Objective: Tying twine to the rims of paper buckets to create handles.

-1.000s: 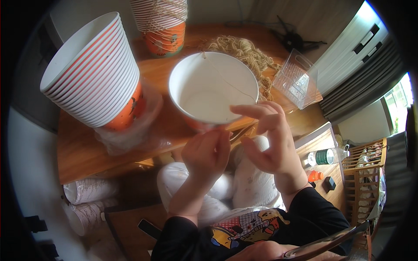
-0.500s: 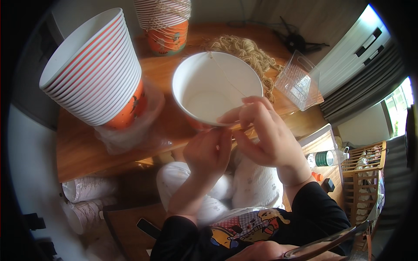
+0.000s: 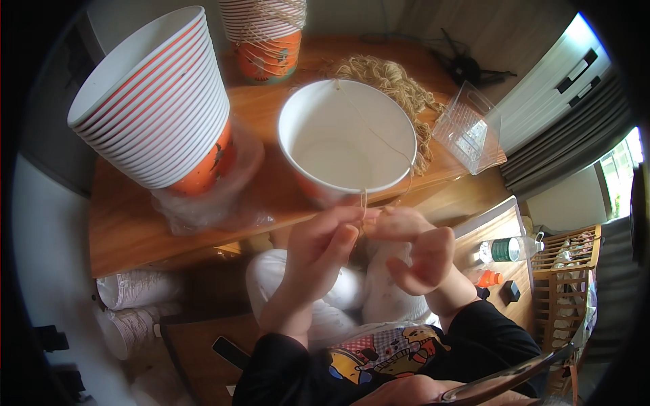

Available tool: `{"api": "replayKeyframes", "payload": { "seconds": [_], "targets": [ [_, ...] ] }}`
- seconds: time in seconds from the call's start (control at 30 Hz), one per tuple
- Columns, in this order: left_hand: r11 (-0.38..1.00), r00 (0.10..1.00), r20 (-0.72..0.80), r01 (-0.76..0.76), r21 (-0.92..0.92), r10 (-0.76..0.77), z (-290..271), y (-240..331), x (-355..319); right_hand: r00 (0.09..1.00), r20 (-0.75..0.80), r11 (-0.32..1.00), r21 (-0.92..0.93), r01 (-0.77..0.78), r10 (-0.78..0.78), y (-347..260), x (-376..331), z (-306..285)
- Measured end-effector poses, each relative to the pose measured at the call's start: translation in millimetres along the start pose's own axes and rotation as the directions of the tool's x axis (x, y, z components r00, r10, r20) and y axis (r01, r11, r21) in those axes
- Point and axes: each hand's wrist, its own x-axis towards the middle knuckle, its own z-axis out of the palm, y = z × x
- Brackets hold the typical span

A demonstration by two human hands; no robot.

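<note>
A white-lined paper bucket stands upright at the table's front edge, its outside orange where it shows. A thin twine runs from its far rim across the opening and over the right side. At the near rim the twine forms a small loop that hangs down to my fingers. My left hand pinches the twine just below this rim. Beside it, my right hand has thumb and fingers bent around the twine, its fingertips close to the left ones. Whether a knot sits between them is hidden.
To the left rises a tilted stack of nested paper buckets in clear plastic. Behind stands another stack wound with twine. A twine bundle and a clear plastic tray lie beyond the bucket. A bottle lies at right.
My right hand has come down and away from the bucket's opening, fingers curling. The twine loop at the near rim now shows. The view has shifted slightly.
</note>
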Motion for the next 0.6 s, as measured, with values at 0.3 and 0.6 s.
{"api": "replayKeyframes", "payload": {
  "seconds": [0.3,0.6],
  "targets": [
    [0.999,0.998,-0.068,0.001,-0.033,-0.003,-12,-7,8,0.965,-0.245,0.929,-0.330,-0.170,0.089,8,0,15],
    [0.960,0.985,-0.121,-0.086,0.267,0.122,-14,-15,10,0.967,-0.246,0.738,-0.639,-0.215,0.069,19,7,21]
  ]
}}
